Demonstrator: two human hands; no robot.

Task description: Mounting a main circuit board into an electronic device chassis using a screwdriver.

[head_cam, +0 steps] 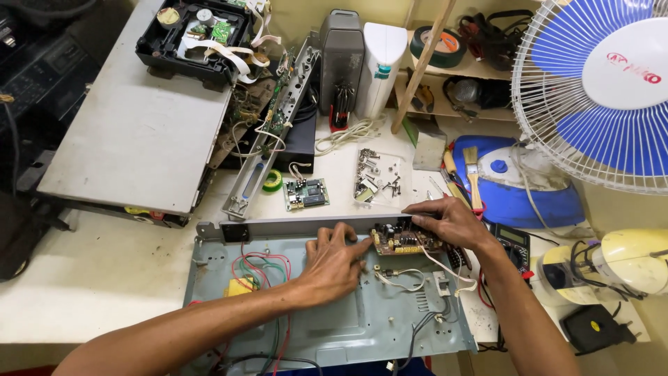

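While both hands steady a brown circuit board (pixel 406 241) at the rear of an open metal chassis (pixel 362 320), the left hand (pixel 332 263) presses flat-fingered beside it and the right hand (pixel 452 221) pinches its far edge; seating it squarely looks the likely step, calling for careful alignment.

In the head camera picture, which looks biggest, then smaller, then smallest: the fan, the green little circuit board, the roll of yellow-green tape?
1. Fan, by far the biggest, though it is cut off at the picture's edge.
2. Green board.
3. Tape roll, the smallest.
The board and the roll lie side by side, so that order is fair.
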